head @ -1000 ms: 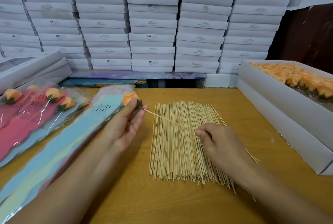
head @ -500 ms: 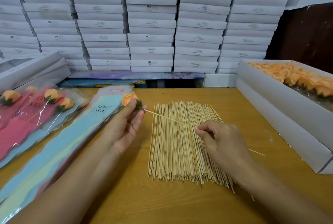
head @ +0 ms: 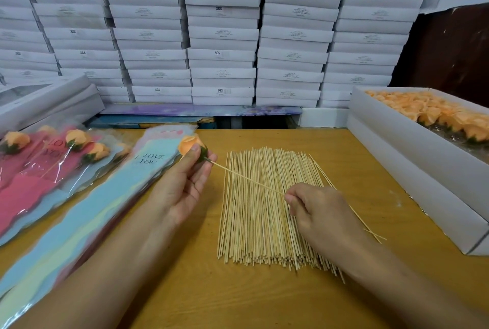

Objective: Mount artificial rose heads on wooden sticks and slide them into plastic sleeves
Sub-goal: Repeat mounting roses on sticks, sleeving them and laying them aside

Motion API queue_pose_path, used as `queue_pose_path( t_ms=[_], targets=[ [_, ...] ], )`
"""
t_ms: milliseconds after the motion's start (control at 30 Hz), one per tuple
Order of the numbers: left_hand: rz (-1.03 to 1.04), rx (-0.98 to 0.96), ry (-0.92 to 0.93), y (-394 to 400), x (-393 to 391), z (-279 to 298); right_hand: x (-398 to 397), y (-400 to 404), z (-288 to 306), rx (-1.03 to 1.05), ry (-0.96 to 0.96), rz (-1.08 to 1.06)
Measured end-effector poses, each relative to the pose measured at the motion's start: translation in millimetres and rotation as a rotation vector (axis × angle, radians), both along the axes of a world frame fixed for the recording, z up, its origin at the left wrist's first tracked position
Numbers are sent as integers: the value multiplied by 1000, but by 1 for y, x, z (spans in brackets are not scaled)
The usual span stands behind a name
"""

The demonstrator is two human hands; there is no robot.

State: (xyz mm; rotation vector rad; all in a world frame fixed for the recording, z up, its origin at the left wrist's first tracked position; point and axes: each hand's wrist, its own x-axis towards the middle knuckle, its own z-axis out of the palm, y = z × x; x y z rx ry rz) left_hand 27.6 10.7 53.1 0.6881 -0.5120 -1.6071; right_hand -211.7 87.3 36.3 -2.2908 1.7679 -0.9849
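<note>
My left hand [head: 182, 183] pinches an orange rose head [head: 188, 144] with a green base, just above the wooden table. My right hand [head: 317, 212] pinches a thin wooden stick [head: 246, 178] whose far tip sits in the base of the rose head. Both hands hover over a large pile of wooden sticks [head: 264, 223] lying flat in the middle of the table. A stack of light blue "LOVE YOU" plastic sleeves [head: 87, 217] lies under my left forearm.
Pink sleeves holding finished orange roses [head: 47, 159] lie at the far left. A long white box of orange rose heads [head: 434, 114] stands along the right edge. Stacked white boxes [head: 222, 32] form a wall behind the table [head: 238, 299].
My right hand has slid a little along the stick toward the rose head. The left hand holds the rose head in almost the same place.
</note>
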Motion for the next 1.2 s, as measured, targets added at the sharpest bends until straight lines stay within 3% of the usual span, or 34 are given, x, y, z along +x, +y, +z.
queue_pose_path(
  t_ms=[367, 900, 1200],
  targets=[
    [5, 16, -9, 1, 0, 2, 1, 3, 7, 64, 48, 7],
    [-196, 86, -280, 9, -12, 2, 6, 13, 25, 1197, -763, 561],
    [-164, 106, -299, 9, -16, -1, 22, 16, 9, 1254, -899, 590]
  ],
)
